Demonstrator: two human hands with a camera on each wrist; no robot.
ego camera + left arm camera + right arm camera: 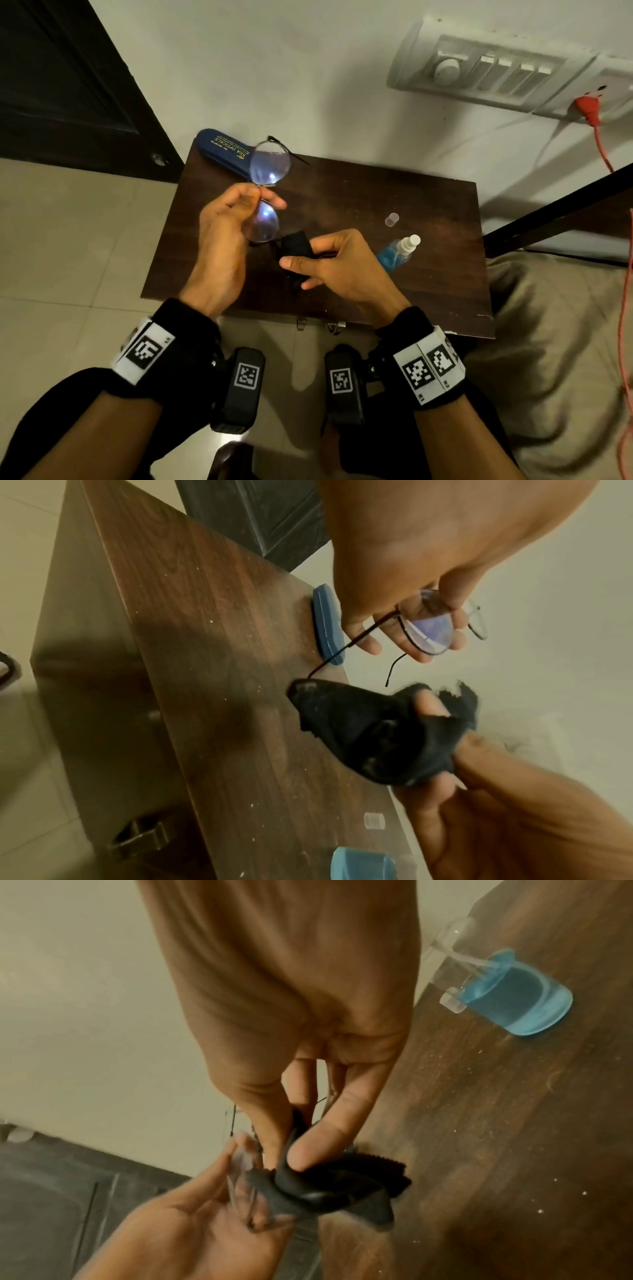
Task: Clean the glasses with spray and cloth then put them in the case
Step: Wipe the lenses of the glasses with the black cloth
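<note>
Glasses [265, 192]: thin dark metal frame, round clear lenses, held in the air above the left half of the table, one lens above the other in the head view, temples unfolded and pointing away from the person. Left hand [226, 233]: fingers curled, thumb and fingertips pinching the frame at the bridge between the two lenses; the left wrist view shows fingers [416, 645] behind the nearer lens. Cloth [296, 248]: black, crumpled, with a pinked edge, carried clear of the table just beside the lower lens; whether it touches the lens cannot be told. Right hand [337, 263]: thumb and fingers closed round the cloth, pinching it in a bunch. Case [224, 149]: dark blue, hard, closed, gold lettering on the lid, lying at the far left corner of the table, partly behind the upper lens. Spray bottle [399, 251]: clear, blue liquid inside, white nozzle, uncapped, on the table to the right of the right hand. Cap [391, 219]: small, transparent, on the table just beyond the bottle, apart from it. Table [428, 291]: dark wood grain, speckled with dust, set against a pale wall. Switch panel [493, 68]: white, on the wall, with a red plug [586, 106] and cord at its right.
</note>
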